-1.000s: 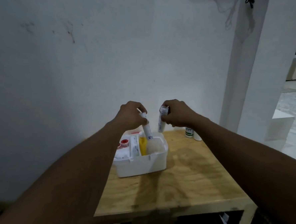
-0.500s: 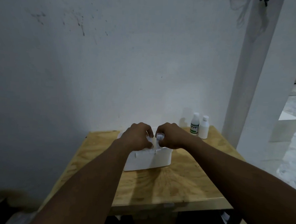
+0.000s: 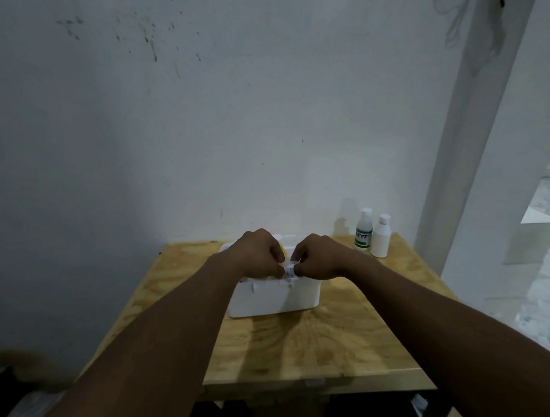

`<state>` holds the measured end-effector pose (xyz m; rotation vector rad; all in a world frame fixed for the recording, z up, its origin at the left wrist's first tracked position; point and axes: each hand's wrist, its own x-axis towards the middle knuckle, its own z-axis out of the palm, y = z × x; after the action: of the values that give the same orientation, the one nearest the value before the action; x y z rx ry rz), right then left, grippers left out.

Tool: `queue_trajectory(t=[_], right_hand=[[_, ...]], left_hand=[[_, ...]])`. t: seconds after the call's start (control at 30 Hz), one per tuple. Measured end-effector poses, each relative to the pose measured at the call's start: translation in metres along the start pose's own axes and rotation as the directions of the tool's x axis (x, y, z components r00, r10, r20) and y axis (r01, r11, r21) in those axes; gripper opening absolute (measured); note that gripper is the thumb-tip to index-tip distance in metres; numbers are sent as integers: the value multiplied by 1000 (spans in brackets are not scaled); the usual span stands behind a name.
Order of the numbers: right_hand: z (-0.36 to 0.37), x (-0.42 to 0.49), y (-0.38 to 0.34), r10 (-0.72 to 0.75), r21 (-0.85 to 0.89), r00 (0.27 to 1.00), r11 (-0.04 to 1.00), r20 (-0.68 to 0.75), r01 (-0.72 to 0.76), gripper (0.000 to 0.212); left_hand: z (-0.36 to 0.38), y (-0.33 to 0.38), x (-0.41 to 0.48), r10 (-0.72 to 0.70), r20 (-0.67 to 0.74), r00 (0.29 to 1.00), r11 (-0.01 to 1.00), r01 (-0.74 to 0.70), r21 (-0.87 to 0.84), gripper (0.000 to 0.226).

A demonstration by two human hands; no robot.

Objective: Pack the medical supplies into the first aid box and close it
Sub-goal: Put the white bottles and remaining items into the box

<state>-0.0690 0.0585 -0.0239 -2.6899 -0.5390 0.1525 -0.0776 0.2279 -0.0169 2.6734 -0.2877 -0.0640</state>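
Observation:
A white first aid box (image 3: 274, 297) stands open on the wooden table (image 3: 323, 340). Both my hands are over its front rim. My left hand (image 3: 256, 255) and my right hand (image 3: 320, 258) have curled fingers, and between them a small white tube (image 3: 290, 270) with dark print shows at the box's edge. Each hand seems to grip a tube, pushed down into the box. A bit of yellow (image 3: 283, 249) shows inside, behind my left hand. The rest of the contents is hidden by my hands.
Two white bottles stand at the table's back right corner, one with a green label (image 3: 363, 230) and a plain one (image 3: 380, 236). A white wall is right behind the table and a white pillar (image 3: 470, 155) rises to the right.
Both hands came down from above the box, carrying the tubes, to its front rim. The camera view tilted up, so the box's inside is no longer seen.

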Motion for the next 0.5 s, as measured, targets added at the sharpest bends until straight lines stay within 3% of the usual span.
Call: queue_trajectory(t=[0.5], right_hand=[[1, 2, 5, -16, 57, 1000, 998, -21, 18, 25]], left_hand=[[-5, 1, -1, -13, 37, 999, 999, 15, -51, 34]])
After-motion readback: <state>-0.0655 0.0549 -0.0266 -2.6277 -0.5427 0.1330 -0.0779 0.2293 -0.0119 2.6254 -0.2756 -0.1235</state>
